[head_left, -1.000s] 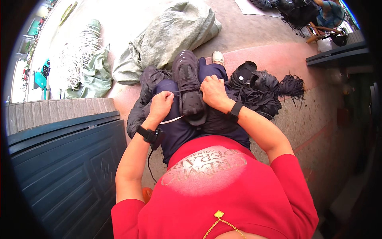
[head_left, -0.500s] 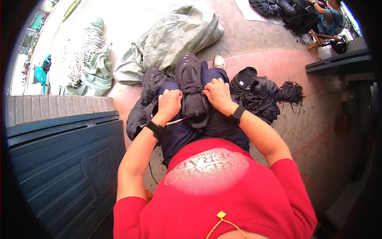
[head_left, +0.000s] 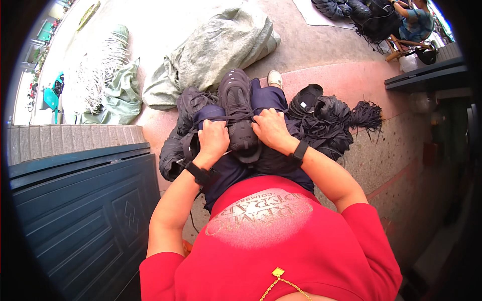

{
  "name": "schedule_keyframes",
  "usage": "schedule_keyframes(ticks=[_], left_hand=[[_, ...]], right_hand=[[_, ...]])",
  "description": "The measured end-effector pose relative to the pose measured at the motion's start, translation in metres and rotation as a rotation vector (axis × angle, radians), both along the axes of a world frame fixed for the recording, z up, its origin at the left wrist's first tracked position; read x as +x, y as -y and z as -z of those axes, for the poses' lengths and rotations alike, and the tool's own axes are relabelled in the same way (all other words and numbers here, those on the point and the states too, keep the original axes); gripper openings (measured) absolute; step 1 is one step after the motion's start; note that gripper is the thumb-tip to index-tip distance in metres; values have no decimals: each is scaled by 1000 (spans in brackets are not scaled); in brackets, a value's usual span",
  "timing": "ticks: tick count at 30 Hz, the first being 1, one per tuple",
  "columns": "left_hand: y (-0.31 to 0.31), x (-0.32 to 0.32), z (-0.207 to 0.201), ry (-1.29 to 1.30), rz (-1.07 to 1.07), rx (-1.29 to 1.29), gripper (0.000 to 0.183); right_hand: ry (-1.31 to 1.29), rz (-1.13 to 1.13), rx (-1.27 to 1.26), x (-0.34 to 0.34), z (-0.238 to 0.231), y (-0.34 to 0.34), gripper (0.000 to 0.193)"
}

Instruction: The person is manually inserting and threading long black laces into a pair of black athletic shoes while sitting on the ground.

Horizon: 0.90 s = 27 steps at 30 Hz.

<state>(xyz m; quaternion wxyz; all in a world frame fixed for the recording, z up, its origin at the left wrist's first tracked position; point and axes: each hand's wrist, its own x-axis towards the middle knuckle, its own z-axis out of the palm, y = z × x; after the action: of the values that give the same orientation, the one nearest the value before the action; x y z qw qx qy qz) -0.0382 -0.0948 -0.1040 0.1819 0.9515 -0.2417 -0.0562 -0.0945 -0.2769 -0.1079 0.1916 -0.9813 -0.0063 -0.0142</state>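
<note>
A black sneaker (head_left: 235, 95) lies across my lap, its toe pointing away and its heel toward me. Dark shoelaces (head_left: 239, 113) cross over its opening and run out to both sides. My left hand (head_left: 214, 138) is closed beside the shoe's left side, with a lace stretching toward it. On the other side, my right hand (head_left: 272, 129) pinches the lace near the shoe's collar. The lace ends within the fingers are hidden. Another dark shoe (head_left: 190, 103) rests by my left knee.
Dark shoes and tangled laces (head_left: 326, 120) are heaped to the right, ending in a lace bundle (head_left: 369, 116). Ahead lies a large grey-green sack (head_left: 216, 50). White laces (head_left: 95, 80) spill at far left. Blue panelled doors (head_left: 90, 215) flank me; another person (head_left: 416, 25) sits far right.
Both hands have shifted slightly toward my body. A lace now stretches out above my left hand, and the shoe has tilted a little. The white strip by my left hand is mostly hidden now.
</note>
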Motion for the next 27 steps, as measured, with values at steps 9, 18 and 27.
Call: schedule_keyframes(ticks=[9,18,27], left_hand=[[56,55,-20,-235,113,-231,19],[94,80,-37,-1164,-113,-331,56],[70,93,-44,-1275,-390,-641,34]], right_hand=[[49,50,186,-1,17,0,19],[234,-178,98,6,6,2,6],[250,-258,153,19,-7,9,4]])
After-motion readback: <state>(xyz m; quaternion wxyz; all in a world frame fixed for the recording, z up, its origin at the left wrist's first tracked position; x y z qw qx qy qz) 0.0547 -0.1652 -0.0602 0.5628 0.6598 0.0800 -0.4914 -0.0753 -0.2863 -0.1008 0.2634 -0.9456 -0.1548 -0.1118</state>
